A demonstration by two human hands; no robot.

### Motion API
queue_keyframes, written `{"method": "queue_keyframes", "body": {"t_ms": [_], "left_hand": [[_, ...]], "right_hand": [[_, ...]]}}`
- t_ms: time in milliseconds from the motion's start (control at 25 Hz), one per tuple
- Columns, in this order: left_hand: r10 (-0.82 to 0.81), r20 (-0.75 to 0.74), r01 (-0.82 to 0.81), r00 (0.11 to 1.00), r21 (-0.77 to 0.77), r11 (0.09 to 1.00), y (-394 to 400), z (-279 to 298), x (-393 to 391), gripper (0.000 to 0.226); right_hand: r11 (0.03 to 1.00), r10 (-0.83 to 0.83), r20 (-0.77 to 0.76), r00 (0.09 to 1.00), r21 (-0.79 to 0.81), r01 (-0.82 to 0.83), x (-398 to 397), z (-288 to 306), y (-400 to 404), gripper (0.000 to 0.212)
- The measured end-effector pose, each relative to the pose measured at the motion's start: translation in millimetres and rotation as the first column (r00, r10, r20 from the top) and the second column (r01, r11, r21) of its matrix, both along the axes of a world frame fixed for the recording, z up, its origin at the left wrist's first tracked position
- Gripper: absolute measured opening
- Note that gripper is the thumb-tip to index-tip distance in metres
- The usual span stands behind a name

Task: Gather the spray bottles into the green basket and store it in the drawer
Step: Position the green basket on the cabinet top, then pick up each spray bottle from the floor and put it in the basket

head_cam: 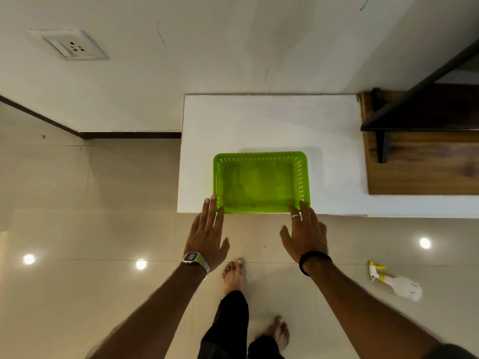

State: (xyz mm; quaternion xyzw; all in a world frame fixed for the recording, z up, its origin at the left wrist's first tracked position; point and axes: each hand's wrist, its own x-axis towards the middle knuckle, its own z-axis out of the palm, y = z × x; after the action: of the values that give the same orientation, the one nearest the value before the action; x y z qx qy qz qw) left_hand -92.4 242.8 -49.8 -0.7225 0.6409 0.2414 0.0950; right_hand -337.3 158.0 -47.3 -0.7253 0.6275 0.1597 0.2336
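An empty green basket [300,174] with slotted walls sits at the near edge of a white cabinet top [259,120]. My left hand [207,231] is open, its fingertips at the basket's near left corner. At the near right corner my right hand [305,234] is open too, fingertips touching or almost touching the rim. Neither hand grips the basket. A white spray bottle [396,283] with a yellow trigger lies on its side on the floor, to the right of my right arm.
The floor [103,203] is glossy beige tile. A wooden surface [420,169] with a black metal frame [414,110] adjoins the cabinet top on the right. A wall with a socket [71,46] stands behind. My bare feet [233,275] are below the hands.
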Motion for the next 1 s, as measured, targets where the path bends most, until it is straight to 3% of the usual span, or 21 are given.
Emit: {"method": "queue_keyframes", "body": {"t_ms": [120,320,440,600,800,1000], "left_hand": [[0.001,-0.012,0.0,1.0,0.011,1.0,4,4,-1,0.087],[0.037,-0.094,-0.05,0.995,-0.138,0.989,4,16,-17,0.088],[-0.182,-0.076,0.164,0.98,-0.191,0.968,15,15,-44,0.087],[-0.499,-0.018,0.495,0.867,-0.103,0.863,31,4,-99,0.091],[-0.66,0.006,0.659,0.751,0.043,0.75,33,3,-203,0.099],[-0.816,-0.04,0.817,0.576,0.036,0.575,63,-11,-365,0.096]], "right_hand": [[1.0,-0.019,0.011,1.0,0.001,0.019,-2,3,14,0.072],[0.983,-0.134,0.099,0.986,-0.112,0.145,-4,11,36,0.095],[0.964,-0.25,0.113,0.962,-0.068,0.258,-23,10,59,0.097],[0.923,-0.384,0.052,0.922,0.006,0.384,-89,-1,104,0.094],[0.86,-0.506,0.005,0.863,0.088,0.503,-204,-18,180,0.087],[0.695,-0.705,-0.027,0.708,0.168,0.699,-339,-38,285,0.082]]}}
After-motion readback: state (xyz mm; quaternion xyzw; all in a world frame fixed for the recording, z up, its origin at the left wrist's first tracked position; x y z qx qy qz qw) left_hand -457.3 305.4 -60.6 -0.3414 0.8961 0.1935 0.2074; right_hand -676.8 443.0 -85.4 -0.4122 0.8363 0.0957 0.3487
